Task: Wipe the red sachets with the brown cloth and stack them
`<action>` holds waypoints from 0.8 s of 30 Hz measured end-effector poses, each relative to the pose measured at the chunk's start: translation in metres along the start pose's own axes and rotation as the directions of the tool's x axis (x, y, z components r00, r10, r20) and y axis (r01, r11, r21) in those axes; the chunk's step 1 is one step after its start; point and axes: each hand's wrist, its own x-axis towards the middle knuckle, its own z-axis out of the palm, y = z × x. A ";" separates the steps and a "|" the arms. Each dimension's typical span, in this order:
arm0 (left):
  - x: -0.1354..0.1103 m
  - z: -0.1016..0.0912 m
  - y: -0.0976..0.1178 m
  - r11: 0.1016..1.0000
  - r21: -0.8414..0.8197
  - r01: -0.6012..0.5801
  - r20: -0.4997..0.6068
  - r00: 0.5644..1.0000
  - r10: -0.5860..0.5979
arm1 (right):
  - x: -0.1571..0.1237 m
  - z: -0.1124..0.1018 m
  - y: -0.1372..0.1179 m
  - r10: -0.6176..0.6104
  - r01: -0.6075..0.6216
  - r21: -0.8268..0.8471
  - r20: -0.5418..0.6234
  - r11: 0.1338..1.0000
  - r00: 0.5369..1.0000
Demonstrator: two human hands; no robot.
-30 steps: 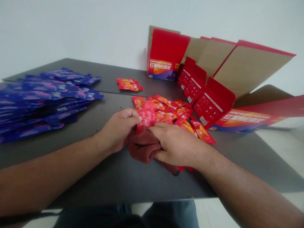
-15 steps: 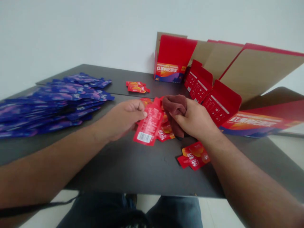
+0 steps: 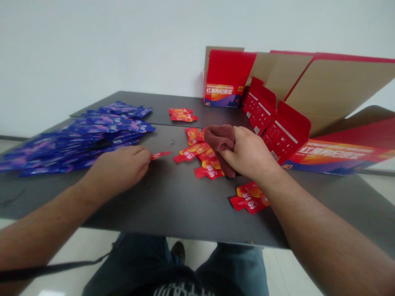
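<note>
Head view: the left hand (image 3: 119, 170) pinches one red sachet (image 3: 161, 155), poking out to its right, while the right hand (image 3: 251, 150) grips one brown cloth (image 3: 219, 139). Left of the right hand is a red pile (image 3: 188, 153), too overlapped to count, at least one loose sachet (image 3: 248, 199) lies by its wrist, two more (image 3: 184, 116) lie beyond the left hand, and an uncountable blue heap (image 3: 98, 133) sits just past it. Bare desk (image 3: 173, 197) runs between the hands to the near edge, while overlapping boxes (image 3: 222, 92) limit room beyond the right hand.
</note>
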 end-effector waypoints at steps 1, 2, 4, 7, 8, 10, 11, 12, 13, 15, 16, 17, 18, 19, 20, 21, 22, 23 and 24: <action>-0.004 0.003 0.002 0.999 0.031 -0.023 0.025 0.999 0.022 | 0.000 0.000 -0.001 -0.008 0.008 0.001 0.005 1.000 1.000; -0.007 0.006 0.004 0.998 0.046 -0.043 0.044 0.998 0.041 | -0.001 0.001 -0.001 -0.013 0.013 0.003 0.010 1.000 1.000; -0.010 0.011 0.007 0.997 0.035 -0.072 0.052 0.996 0.070 | -0.002 0.001 -0.003 -0.016 0.016 0.001 0.020 1.000 1.000; -0.008 0.015 0.007 0.997 -0.011 -0.072 0.023 0.997 0.072 | -0.003 -0.001 -0.006 -0.010 0.010 -0.001 0.017 1.000 1.000; -0.007 0.015 0.007 0.997 -0.026 -0.075 0.017 0.997 0.075 | -0.004 -0.002 -0.007 -0.013 0.013 0.007 0.012 1.000 1.000; -0.002 0.015 0.005 0.994 -0.058 -0.088 0.015 0.996 0.089 | -0.004 -0.005 -0.008 -0.021 0.021 0.028 0.000 0.999 1.000; 0.000 0.015 0.004 0.993 -0.078 -0.092 0.020 0.995 0.094 | -0.004 -0.008 -0.008 -0.023 0.023 0.035 -0.007 0.999 1.000; 0.002 0.015 0.003 0.991 -0.097 -0.092 0.026 0.995 0.095 | -0.004 -0.010 -0.008 -0.023 0.023 0.038 -0.013 0.999 1.000; 0.004 0.016 0.001 0.990 -0.113 -0.082 0.033 0.996 0.086 | -0.004 -0.013 -0.008 -0.021 0.022 0.038 -0.020 0.999 1.000; 0.007 0.018 -0.003 0.991 -0.127 -0.037 0.049 0.998 0.044 | -0.003 -0.021 -0.009 -0.022 0.024 0.039 -0.043 0.999 0.999; 0.009 0.019 -0.005 0.992 -0.124 -0.013 0.060 0.998 0.020 | -0.002 -0.024 -0.009 -0.033 0.035 0.044 -0.056 0.998 0.998; 0.011 0.021 -0.008 0.993 -0.121 0.009 0.072 0.997 0.000 | -0.001 -0.028 -0.010 -0.044 0.048 0.049 -0.071 0.998 0.996; 0.013 0.023 -0.011 0.992 -0.119 0.027 0.084 0.996 -0.017 | -0.001 -0.031 -0.010 -0.055 0.060 0.051 -0.084 0.997 0.995; 0.016 0.025 -0.014 0.992 -0.118 0.042 0.097 0.995 -0.031 | 0.000 -0.034 -0.010 -0.062 0.067 0.050 -0.097 0.996 0.993; 0.018 0.026 -0.017 0.992 -0.116 0.054 0.108 0.993 -0.041 | 0.001 -0.037 -0.010 -0.064 0.069 0.047 -0.107 0.996 0.992; 0.019 0.027 -0.018 0.992 -0.112 0.062 0.113 0.992 -0.049 | 0.002 -0.038 -0.009 -0.059 0.064 0.044 -0.115 0.997 0.992; 0.021 0.027 -0.019 0.992 -0.106 0.067 0.112 0.992 -0.055 | 0.002 -0.038 -0.008 -0.049 0.054 0.043 -0.124 0.998 0.991; 0.022 0.027 -0.019 0.993 -0.097 0.066 0.105 0.993 -0.056 | 0.003 -0.038 -0.006 -0.038 0.044 0.046 -0.135 0.998 0.990; 0.024 0.025 -0.017 0.994 -0.093 0.058 0.097 0.994 -0.049 | 0.004 -0.036 -0.003 -0.026 0.034 0.054 -0.149 0.998 0.988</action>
